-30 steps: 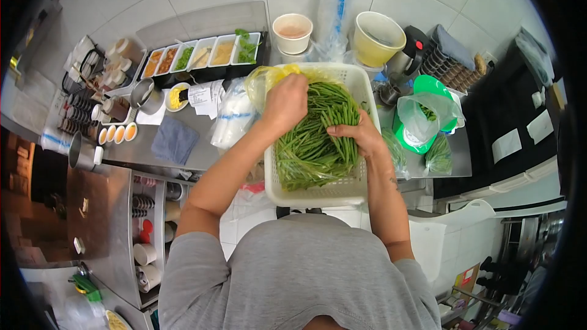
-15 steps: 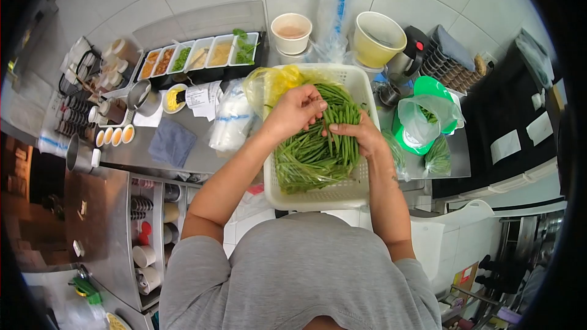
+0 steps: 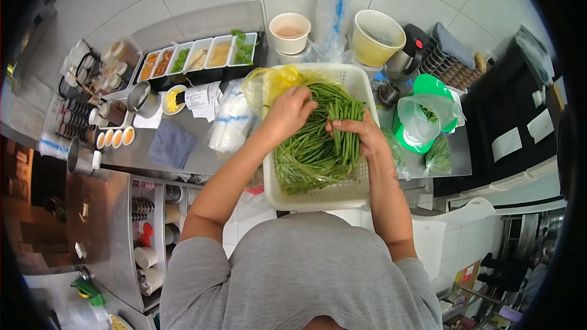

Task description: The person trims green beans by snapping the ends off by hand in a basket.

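A heap of long green beans (image 3: 299, 162) lies in a clear plastic bag inside a white perforated basket (image 3: 365, 79). My right hand (image 3: 362, 133) is wrapped round a bunch of green beans at the basket's right side, its thumb across the stems. Over the left part of the heap, my left hand (image 3: 289, 112) is closed, fingertips bent inward; what it pinches, if anything, is hidden. A yellow-tinted plastic bag (image 3: 257, 85) spreads behind my left hand at the basket's back left corner.
Left stand a black tray of ingredient tubs (image 3: 199, 58), a blue cloth (image 3: 173, 142) and rolled plastic bags (image 3: 232, 119). Behind are a white tub (image 3: 290, 33) and a yellowish bucket (image 3: 378, 40). A green container (image 3: 428, 110) and bagged green beans (image 3: 438, 156) sit right.
My left hand has drawn slightly left and down, away from the bunch, and its fingers have curled in. My right hand keeps hold of the green beans, nearly in place.
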`<state>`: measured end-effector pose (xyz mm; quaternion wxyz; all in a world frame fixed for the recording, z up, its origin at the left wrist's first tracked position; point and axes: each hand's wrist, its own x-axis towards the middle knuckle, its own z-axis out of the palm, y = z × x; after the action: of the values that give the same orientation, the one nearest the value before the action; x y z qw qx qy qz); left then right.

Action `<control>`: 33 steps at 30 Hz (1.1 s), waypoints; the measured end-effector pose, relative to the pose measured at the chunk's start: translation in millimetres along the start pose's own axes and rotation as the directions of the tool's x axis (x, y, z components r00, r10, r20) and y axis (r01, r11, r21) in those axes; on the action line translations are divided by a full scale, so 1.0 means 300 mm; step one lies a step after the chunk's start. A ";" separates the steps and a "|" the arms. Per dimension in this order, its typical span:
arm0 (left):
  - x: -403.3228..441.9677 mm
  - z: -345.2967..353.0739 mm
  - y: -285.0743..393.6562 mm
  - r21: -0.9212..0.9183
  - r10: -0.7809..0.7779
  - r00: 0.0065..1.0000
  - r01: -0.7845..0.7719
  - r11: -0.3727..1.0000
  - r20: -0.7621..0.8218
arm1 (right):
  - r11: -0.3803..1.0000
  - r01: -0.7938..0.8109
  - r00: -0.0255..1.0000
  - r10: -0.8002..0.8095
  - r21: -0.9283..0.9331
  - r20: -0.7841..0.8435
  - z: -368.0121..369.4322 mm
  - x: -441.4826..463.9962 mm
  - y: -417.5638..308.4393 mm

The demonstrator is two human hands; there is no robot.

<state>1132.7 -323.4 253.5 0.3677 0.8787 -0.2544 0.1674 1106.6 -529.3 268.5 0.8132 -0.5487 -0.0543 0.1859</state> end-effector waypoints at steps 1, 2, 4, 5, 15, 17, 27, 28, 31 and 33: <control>-0.008 -0.007 0.009 -0.005 -0.025 0.995 0.025 1.000 0.099 | 1.000 0.004 1.000 -0.004 0.030 -0.002 -0.001 0.001 -0.003; -0.016 -0.001 0.013 -0.006 -0.027 0.998 0.028 1.000 0.064 | 0.998 0.007 1.000 -0.007 0.059 -0.003 -0.001 0.002 -0.008; -0.030 0.009 0.024 -0.008 -0.032 0.999 0.032 0.999 -0.008 | 0.995 0.015 1.000 -0.014 0.099 -0.011 -0.001 0.003 -0.011; -0.038 0.010 0.034 -0.092 -0.063 0.998 0.061 0.994 -0.016 | 0.994 0.020 1.000 -0.018 0.109 -0.019 -0.001 0.001 -0.013; 0.004 -0.024 0.132 -0.290 -0.013 0.995 0.041 0.956 0.099 | 0.999 0.009 1.000 -0.009 -0.040 0.006 0.004 0.001 0.006; -0.006 -0.006 0.143 -0.096 0.173 0.985 -0.175 0.980 -0.029 | 0.999 0.002 1.000 -0.001 -0.039 0.021 0.000 0.003 0.006; 0.022 0.134 0.149 -0.218 -0.250 0.916 0.187 0.958 -0.314 | 0.999 0.029 0.999 -0.031 -0.041 -0.037 0.009 -0.005 0.008; 0.035 0.136 0.146 -0.396 -0.477 0.846 0.364 0.843 -0.237 | 0.996 0.033 0.999 -0.036 -0.080 -0.034 0.019 -0.012 0.009; 0.056 0.061 0.089 -0.532 -0.485 0.872 0.384 0.755 -0.059 | 0.991 0.124 0.992 -0.125 0.046 0.027 0.026 -0.009 0.003; 0.032 0.043 0.098 -0.367 -0.191 0.953 0.095 0.925 -0.234 | 0.963 0.108 0.994 -0.112 0.246 0.003 -0.031 0.002 -0.002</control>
<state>1125.1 -353.6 266.0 0.5606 0.7848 -0.1634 0.2077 1110.0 -537.4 265.3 0.8834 -0.4384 -0.0683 0.1505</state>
